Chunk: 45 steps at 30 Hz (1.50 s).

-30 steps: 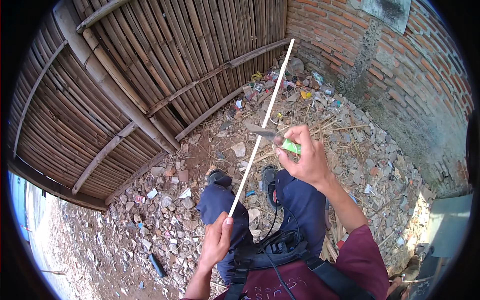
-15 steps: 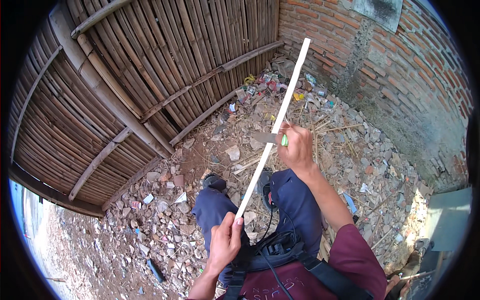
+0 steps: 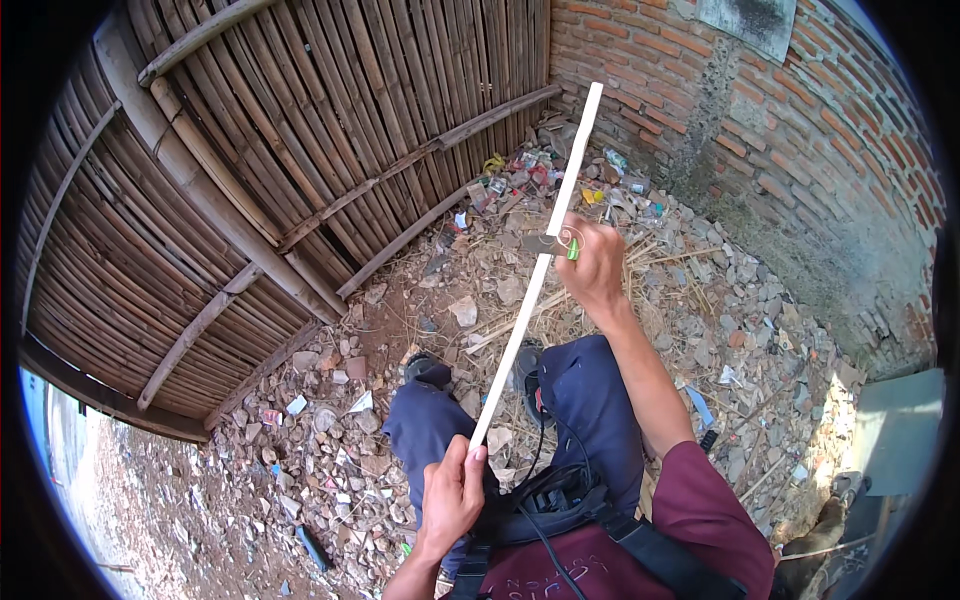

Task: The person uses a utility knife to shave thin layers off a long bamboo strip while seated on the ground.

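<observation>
A long, pale strip (image 3: 520,345), like split bamboo or wood, slants from my lap up and away toward the brick wall. Its near end is gripped by my left hand (image 3: 453,492), thumb laid along the top. My right hand (image 3: 597,262) is closed on the green handle of a knife (image 3: 541,243), whose blade lies across the strip a little past its middle. A thin curled shaving (image 3: 566,236) hangs beside the blade, close to my right fingers.
A bamboo-slat fence (image 3: 330,120) rises on the left and a brick wall (image 3: 640,80) on the right. Stones, straw and litter cover the ground (image 3: 380,330) around my legs (image 3: 590,400). A grey-green panel (image 3: 900,430) stands at far right; a black cable crosses my lap.
My right hand has slid the knife farther along the strip, away from me. A curled shaving now shows at the blade. The strip's far end has shifted slightly left; my left hand keeps its grip.
</observation>
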### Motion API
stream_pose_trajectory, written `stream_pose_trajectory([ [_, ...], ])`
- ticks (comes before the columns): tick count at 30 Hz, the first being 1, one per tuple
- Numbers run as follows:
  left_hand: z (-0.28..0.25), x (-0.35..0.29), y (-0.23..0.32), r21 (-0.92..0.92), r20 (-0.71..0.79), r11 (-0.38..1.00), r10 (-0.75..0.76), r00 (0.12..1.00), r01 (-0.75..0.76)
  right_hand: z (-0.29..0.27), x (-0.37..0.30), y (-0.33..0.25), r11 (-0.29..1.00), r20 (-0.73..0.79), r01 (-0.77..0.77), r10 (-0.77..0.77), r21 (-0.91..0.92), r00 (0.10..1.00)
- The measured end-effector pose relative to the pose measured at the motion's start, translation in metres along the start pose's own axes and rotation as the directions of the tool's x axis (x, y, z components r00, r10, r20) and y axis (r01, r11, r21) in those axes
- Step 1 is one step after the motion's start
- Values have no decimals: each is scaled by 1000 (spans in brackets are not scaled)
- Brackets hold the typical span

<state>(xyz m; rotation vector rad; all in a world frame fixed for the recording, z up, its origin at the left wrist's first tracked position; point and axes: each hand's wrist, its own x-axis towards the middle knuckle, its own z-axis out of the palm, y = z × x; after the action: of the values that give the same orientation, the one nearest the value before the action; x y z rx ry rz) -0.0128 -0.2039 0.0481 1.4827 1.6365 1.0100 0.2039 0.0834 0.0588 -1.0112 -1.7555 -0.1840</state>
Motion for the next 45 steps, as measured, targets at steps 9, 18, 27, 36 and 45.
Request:
stream_pose_trajectory([
  [9,-11,1,-8,71,-23,997,37,999,-36,20,12,15,993,-58,-119,118,-15,991],
  [18,-38,-40,-53,47,47,994,-97,994,94,14,28,199,753,-203,-636,605,-168,770],
  [27,-33,-13,-60,41,-54,988,-144,988,146,21,-34,153,776,363,-628,571,53,736],
  [36,-16,4,-51,-89,-24,991,-98,995,95,-18,-3,96,837,323,-466,373,288,870],
  [45,-21,1,-56,-194,66,974,-106,992,117,-37,-32,168,795,555,-593,555,-132,620],
])
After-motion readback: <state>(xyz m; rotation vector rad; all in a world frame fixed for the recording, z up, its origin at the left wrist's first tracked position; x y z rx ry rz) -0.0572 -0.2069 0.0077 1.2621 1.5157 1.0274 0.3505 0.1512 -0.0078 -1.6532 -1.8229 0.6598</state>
